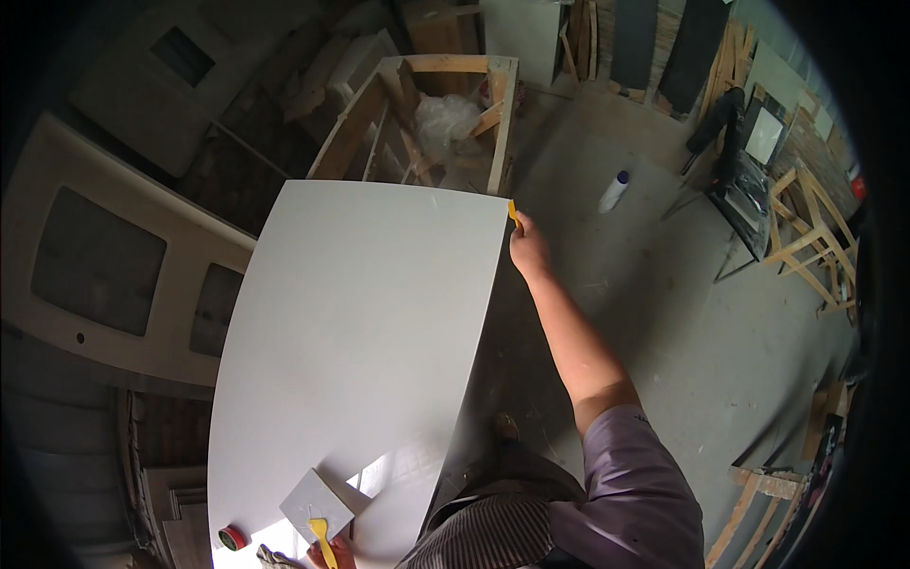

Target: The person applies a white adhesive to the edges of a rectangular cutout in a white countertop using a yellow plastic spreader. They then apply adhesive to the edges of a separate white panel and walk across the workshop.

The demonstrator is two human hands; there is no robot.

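Observation:
A large white panel (362, 306) with a smooth, glossy surface lies flat before me. At its far right corner my right hand (530, 247) grips a yellow tool (513, 212), probably a small scraper, against the edge. Close to my body, my left hand (343, 553) holds a grey square board (313, 501) tilted above the panel. A yellow putty knife (321, 540) lies across this board beside my left fingers; whether they grip its handle too is hard to tell. A round red-rimmed tin (232, 538) sits at the panel's near left corner, with a crumpled cloth (276, 559) nearby.
Beyond the panel stands a wooden frame (502, 128) with clear plastic film (446, 117) inside. A white bottle (613, 192) is on the concrete floor to the right. A beige panel with cut-outs (178, 284) flanks the left side. Wooden trestles (817, 235) stand far right.

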